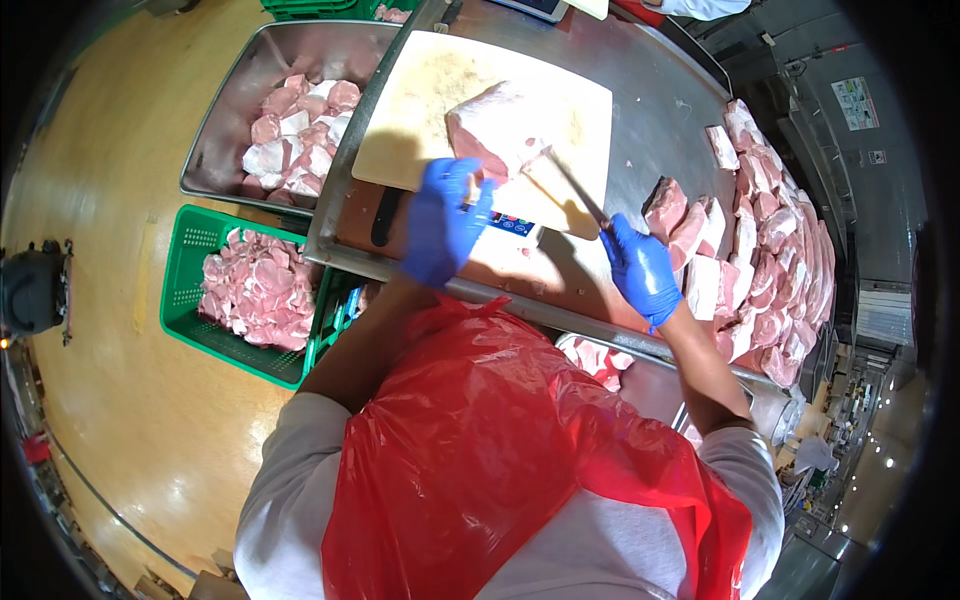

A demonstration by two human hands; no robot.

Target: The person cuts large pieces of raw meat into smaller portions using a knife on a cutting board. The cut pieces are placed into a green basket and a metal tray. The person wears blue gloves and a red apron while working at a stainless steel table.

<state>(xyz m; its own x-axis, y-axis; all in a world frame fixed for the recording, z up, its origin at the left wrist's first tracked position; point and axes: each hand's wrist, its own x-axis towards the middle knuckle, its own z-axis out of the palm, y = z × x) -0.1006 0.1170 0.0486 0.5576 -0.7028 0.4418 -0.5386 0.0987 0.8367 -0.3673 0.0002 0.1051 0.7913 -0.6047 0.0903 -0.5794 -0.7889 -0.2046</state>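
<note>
Meat chunk (492, 120): a thick raw piece, pink on its near and left faces, with white fat over the top; it lies about the middle of the cutting board.
Cutting board (405, 105): cream-coloured, flat on the steel table (655, 100), a blue button panel (513, 224) showing at its near edge.
Left hand (440, 222): blue-gloved and blurred, just by the chunk's near left end; the fingers look bent, but from where I stand I cannot tell whether they grasp anything or touch the meat.
Right hand (640, 270): blue-gloved, fingers wrapped round the knife (578, 188), whose blade points far and left; its tip is at the chunk's right side, contact unclear.
Dark handle (386, 217): on the table, left of the left hand.
Meat pile (775, 245): many fat-edged pieces heaped along the table's right end.
Steel tub (222, 130): left of the board, holding thick pink and white lumps.
Green crate (188, 318): nearer than the tub, on the left, loaded with smaller pink pieces.
Red apron (470, 430): worn over pale sleeves, close against the table's near edge.
</note>
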